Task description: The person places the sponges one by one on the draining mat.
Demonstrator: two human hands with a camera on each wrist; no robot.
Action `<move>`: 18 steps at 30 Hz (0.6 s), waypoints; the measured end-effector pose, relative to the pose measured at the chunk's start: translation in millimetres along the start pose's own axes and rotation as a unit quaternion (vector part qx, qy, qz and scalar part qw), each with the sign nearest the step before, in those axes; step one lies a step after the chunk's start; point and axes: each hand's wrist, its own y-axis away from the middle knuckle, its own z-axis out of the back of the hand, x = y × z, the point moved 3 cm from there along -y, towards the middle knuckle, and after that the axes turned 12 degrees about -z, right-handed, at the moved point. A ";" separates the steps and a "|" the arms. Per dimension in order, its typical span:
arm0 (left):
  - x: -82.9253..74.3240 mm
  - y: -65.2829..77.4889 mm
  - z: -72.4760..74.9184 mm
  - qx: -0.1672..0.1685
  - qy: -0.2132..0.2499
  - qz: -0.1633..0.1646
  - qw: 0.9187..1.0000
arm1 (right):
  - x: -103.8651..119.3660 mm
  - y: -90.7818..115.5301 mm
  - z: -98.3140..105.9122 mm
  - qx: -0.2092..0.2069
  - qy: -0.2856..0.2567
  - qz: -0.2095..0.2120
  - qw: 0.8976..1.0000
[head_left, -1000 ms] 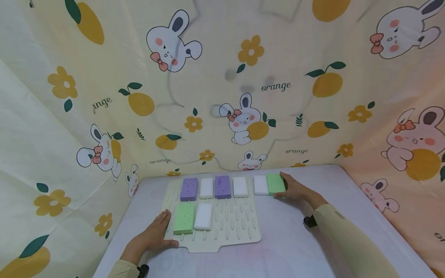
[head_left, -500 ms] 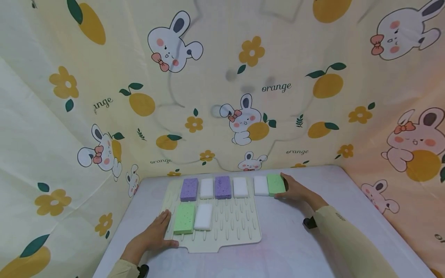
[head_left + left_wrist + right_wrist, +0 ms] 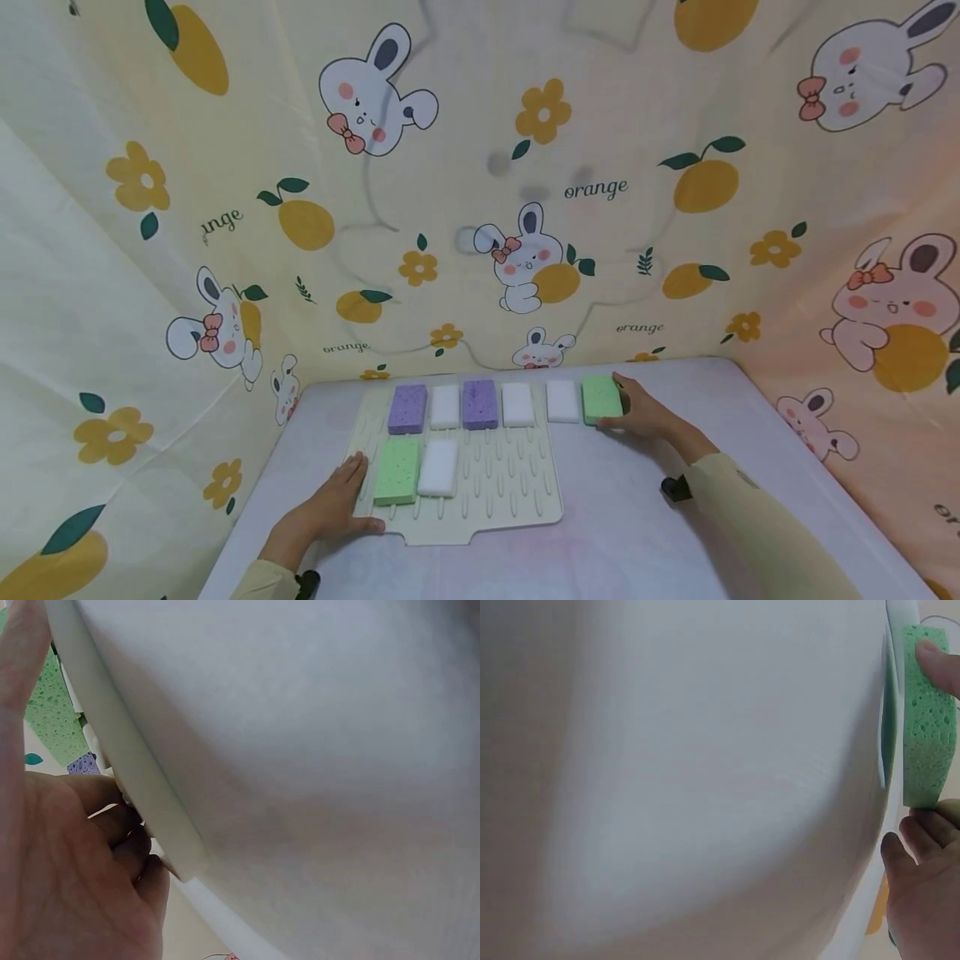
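My right hand (image 3: 636,408) pinches a green sponge (image 3: 601,400) from its near and far ends, beside a white sponge block (image 3: 563,402) to the right of the board. In the right wrist view the thumb lies at one end of the porous green sponge (image 3: 928,724) and the fingers at the other. My left hand (image 3: 333,504) rests against the left front corner of a cream ribbed draining board (image 3: 513,487), thumb along the front edge. The left wrist view shows its fingers (image 3: 131,851) touching the board's rim (image 3: 139,761).
Along the board's back row lie a purple sponge (image 3: 408,409), a white block (image 3: 445,407), another purple sponge (image 3: 480,405) and another white block (image 3: 517,405). A green sponge (image 3: 397,472) and a white block (image 3: 438,467) lie in front. A patterned curtain (image 3: 450,167) borders the table (image 3: 622,517).
My right hand has shifted slightly right with the green sponge, and a gap now shows between it and the white block. The left hand and the board have stayed in place.
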 end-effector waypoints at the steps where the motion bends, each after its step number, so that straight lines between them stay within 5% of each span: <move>1: 0.0 0.0 0.3 0.000 -0.001 0.000 1.000 | -0.2 1.4 0.7 -0.002 0.000 0.002 1.000; 18: 2.9 0.8 -1.7 -0.018 0.023 -0.024 0.999 | 15.4 33.3 -6.2 -0.022 -0.015 0.037 0.999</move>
